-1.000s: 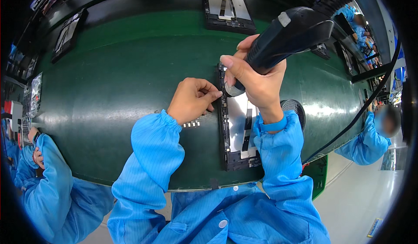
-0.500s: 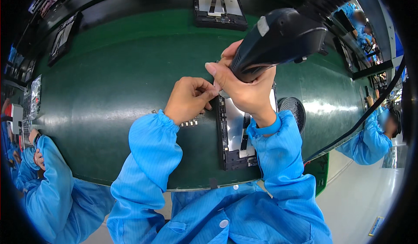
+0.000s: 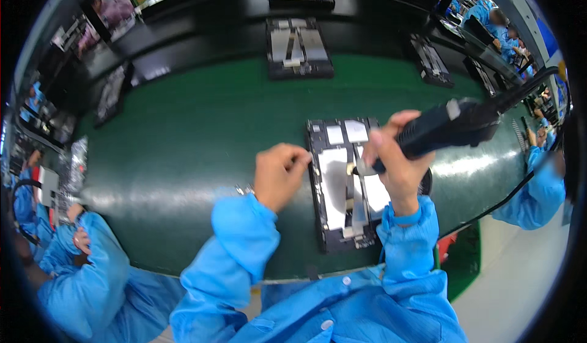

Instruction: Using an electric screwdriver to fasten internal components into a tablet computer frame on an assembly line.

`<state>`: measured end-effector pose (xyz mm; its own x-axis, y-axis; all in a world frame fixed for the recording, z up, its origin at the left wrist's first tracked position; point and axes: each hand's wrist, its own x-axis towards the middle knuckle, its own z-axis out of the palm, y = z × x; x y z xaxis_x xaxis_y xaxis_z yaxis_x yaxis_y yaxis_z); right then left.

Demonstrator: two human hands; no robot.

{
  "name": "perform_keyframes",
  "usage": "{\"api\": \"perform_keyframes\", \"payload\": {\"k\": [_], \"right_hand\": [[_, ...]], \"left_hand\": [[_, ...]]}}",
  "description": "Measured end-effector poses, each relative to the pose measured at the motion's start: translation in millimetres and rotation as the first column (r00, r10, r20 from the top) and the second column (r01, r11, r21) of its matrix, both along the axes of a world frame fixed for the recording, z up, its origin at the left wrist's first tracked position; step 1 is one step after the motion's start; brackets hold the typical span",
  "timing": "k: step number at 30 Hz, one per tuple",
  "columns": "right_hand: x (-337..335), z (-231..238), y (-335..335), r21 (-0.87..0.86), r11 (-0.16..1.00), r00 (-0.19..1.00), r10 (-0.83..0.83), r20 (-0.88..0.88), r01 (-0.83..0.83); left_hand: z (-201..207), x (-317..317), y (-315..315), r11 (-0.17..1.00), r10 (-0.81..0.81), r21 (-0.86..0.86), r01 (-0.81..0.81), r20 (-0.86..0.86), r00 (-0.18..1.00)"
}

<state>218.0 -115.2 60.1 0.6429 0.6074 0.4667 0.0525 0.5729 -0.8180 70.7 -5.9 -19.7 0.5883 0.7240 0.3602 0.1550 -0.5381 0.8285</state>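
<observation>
An opened tablet [image 3: 334, 190] lies on the green bench in front of me, its pale inner plates, dark frame and ribbon cables showing. My right hand [image 3: 400, 171] is wrapped round a black corded electric screwdriver [image 3: 449, 126], held tilted over the tablet's right half. Its pale tip [image 3: 362, 170] points down at the middle of the tablet; whether it touches cannot be told. At the tablet's left edge, my left hand [image 3: 278, 175] has thumb and forefinger pinched together; anything between them is too small to make out. Small silvery pieces [image 3: 244, 190] lie left of that hand.
More opened tablets [image 3: 299, 67] stand at the far side and on the shelf. A round dark dish [image 3: 426, 182] sits partly hidden behind my right hand. The tool's cable [image 3: 489, 211] runs along the right. Co-workers in blue sleeves [image 3: 92, 245] sit on both sides.
My hands have moved apart. The right hand has brought the screwdriver down and right over the tablet, uncovering its upper part. My view has shifted, showing more of the far shelf.
</observation>
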Motion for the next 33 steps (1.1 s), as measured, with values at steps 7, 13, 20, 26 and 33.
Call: {"api": "perform_keyframes", "payload": {"k": [7, 13, 20, 26, 33], "right_hand": [[11, -4, -42, -0.131, 0.985, 0.994, 0.105, -0.035, -0.109], [16, -5, -57, -0.171, 0.939, 0.954, 0.298, -0.024, -0.297], [17, -7, -62, -0.185, 0.879, 0.898, 0.432, -0.081, -0.439], [19, -15, -58, -0.001, 0.904, 0.903, 0.428, 0.028, -0.428], [21, -24, -57, -0.098, 0.893, 0.896, 0.444, 0.022, -0.440]], "left_hand": [[34, -30, -103, 0.692, -0.423, 0.458, 0.558, -0.368, 0.828], [17, -43, -59, 0.423, -0.444, 0.555, 0.716, -0.562, 0.698], [25, 24, 22, 0.413, -0.508, 0.533, 0.739, -0.538, 0.672], [4, 136, 26, 0.476, -0.245, 0.757, 0.447, -0.373, 0.895], [16, 221, 58, 0.644, 0.164, 0.698, 0.314, -0.527, 0.834]]}}
